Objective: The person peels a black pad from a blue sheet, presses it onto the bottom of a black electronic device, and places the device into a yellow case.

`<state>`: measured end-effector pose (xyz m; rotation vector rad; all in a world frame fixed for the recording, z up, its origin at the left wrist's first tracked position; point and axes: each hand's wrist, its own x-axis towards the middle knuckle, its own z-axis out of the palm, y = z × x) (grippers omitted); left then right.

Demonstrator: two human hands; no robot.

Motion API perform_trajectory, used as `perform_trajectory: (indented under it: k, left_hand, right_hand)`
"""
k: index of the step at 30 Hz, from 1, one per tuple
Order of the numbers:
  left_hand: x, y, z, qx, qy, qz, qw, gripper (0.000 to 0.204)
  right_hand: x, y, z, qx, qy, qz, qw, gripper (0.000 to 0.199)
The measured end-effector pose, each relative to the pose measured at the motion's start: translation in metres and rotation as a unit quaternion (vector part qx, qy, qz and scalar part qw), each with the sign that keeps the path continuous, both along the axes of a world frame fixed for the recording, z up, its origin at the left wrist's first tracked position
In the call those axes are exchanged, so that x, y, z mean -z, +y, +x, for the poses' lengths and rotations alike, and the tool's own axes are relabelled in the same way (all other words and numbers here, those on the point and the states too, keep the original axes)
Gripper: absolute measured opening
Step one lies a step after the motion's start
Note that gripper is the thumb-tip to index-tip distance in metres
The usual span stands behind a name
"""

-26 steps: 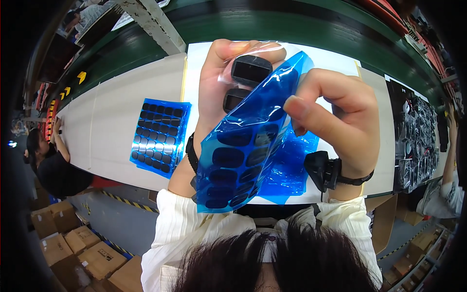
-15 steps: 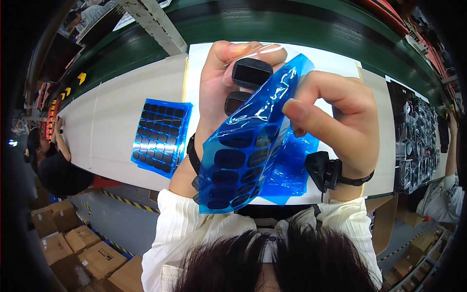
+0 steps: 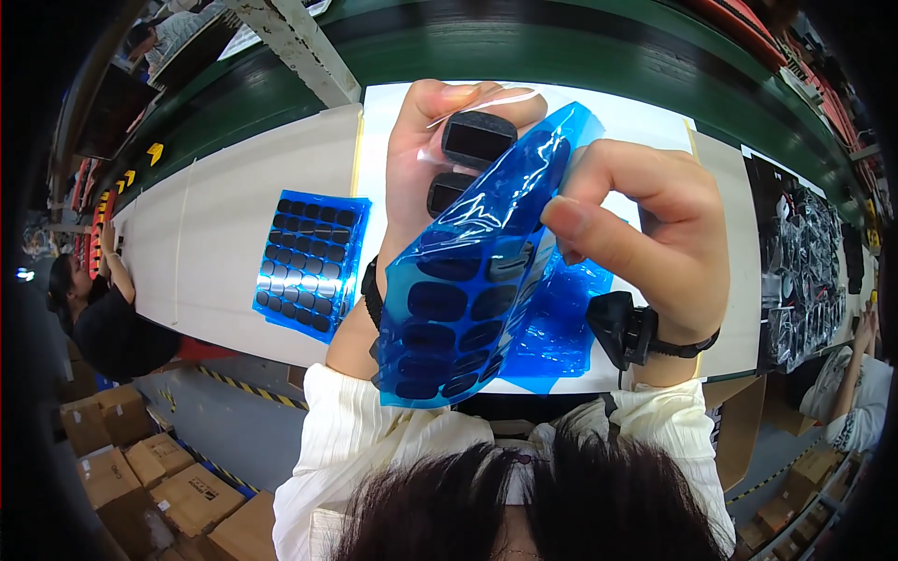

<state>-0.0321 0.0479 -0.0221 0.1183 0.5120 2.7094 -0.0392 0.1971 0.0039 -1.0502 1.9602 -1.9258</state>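
Note:
My left hand point(image 3: 412, 168) is closed on the edge of a clear film sheet that carries dark rounded pads point(image 3: 478, 140); two of them show bare. A blue film point(image 3: 440, 299) curls over the sheet's lower part, and more dark pads show through it. The blue film's right edge is pinched between the thumb and forefinger of my right hand point(image 3: 655, 220). Between the two hands, the blue film stands lifted away from the bare pads. Crumpled blue film point(image 3: 557, 323) lies on the white surface below. Another blue sheet with rows of black pads point(image 3: 309, 257) lies left of my left forearm.
A white sheet point(image 3: 645, 117) covers the work table point(image 3: 224, 215). At right stands a dark tray of black parts in clear wrap point(image 3: 800, 271). A green conveyor belt point(image 3: 524, 42) runs behind. Co-workers sit at left and right; cardboard boxes point(image 3: 192, 496) stand lower left.
The padded sheet and blue film have shifted slightly left and tilted, with a little more of the second pad bare. Both hands keep their hold. The co-worker's arms at right have moved down.

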Motion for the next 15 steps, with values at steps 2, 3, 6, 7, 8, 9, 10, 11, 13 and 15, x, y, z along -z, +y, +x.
perform_trajectory:
  k: [2,3,6,7,8,9,10,11,13,15]
  left_hand:
    - [0.0011,0.0,0.0,0.017,0.01,0.026,0.999,0.024]
    - [0.0023,-0.0003,-0.0005,0.014,0.01,0.036,0.999,0.024]
    - [0.0043,0.0003,-0.0013,0.008,0.011,0.058,0.998,0.025]
    - [0.0039,0.0012,-0.0008,0.004,0.008,0.061,0.998,0.025]
    - [0.0035,0.002,-0.0001,0.0,0.005,0.064,0.998,0.025]
    - [0.0036,0.0025,0.0003,-0.003,0.001,0.067,0.998,0.025]
    - [0.0037,0.0024,-0.0001,-0.003,0.002,0.067,0.998,0.025]
    - [0.0046,0.0019,-0.0009,-0.003,0.008,0.055,0.998,0.025]
    - [0.0066,0.0006,-0.002,-0.003,0.02,0.031,0.999,0.025]
    - [0.005,0.0006,-0.0006,0.001,0.024,0.029,0.999,0.025]
  right_hand:
    - [0.0001,-0.0003,0.0002,-0.001,-0.001,-0.001,1.0,0.018]
    - [0.0,-0.0003,0.0003,-0.002,-0.002,-0.001,1.0,0.017]
    - [0.0015,-0.0005,-0.0007,-0.005,0.011,-0.003,1.0,0.017]
    - [0.0019,-0.0004,-0.0009,-0.006,0.017,-0.004,1.0,0.017]
    - [0.002,-0.0003,-0.0009,-0.006,0.017,-0.004,1.0,0.017]
    - [0.002,-0.0002,-0.0008,-0.006,0.018,-0.004,1.0,0.017]
    - [0.0016,-0.0004,-0.0008,-0.007,0.019,-0.005,1.0,0.017]
    - [0.0014,-0.0005,-0.0008,-0.007,0.02,-0.005,1.0,0.016]
    - [0.0021,-0.0011,-0.001,-0.007,0.022,-0.005,1.0,0.017]
    - [0.0019,-0.0008,-0.0008,-0.006,0.029,-0.006,1.0,0.017]
